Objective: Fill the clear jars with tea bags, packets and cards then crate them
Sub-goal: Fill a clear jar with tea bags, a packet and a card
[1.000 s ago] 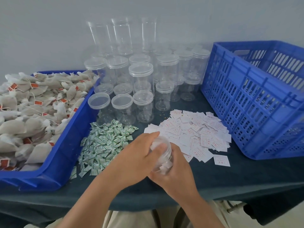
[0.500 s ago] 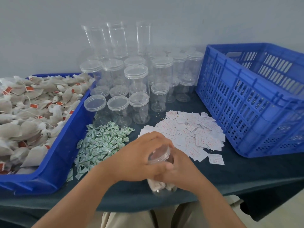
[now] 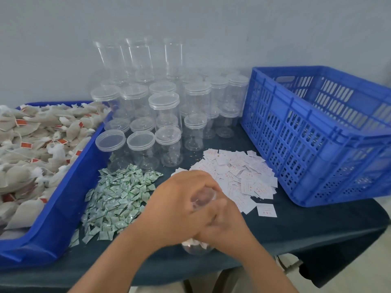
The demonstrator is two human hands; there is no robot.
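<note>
Both my hands hold one clear jar point(image 3: 197, 247) near the table's front edge. My left hand point(image 3: 177, 208) curls over its lid end and my right hand point(image 3: 226, 225) grips its body. Tea bags show through the jar's bottom below my hands. Several empty lidded clear jars point(image 3: 167, 115) stand at the back middle. A blue tray point(image 3: 63, 199) on the left is heaped with tea bags point(image 3: 36, 144). Green-white packets point(image 3: 118, 195) lie in a pile beside it, white cards point(image 3: 239, 174) in another pile to the right. The blue crate point(image 3: 317, 140) stands at the right, its inside mostly hidden.
The table carries a dark cloth point(image 3: 306, 225) whose front edge runs just below my hands. A pale wall point(image 3: 190, 22) closes the back. One loose card point(image 3: 266, 210) lies apart from the pile, near the crate's front corner.
The jar has come down and towards me. My left hand has closed further over its lid end, hiding most of the lid, while my right hand stays round its body.
</note>
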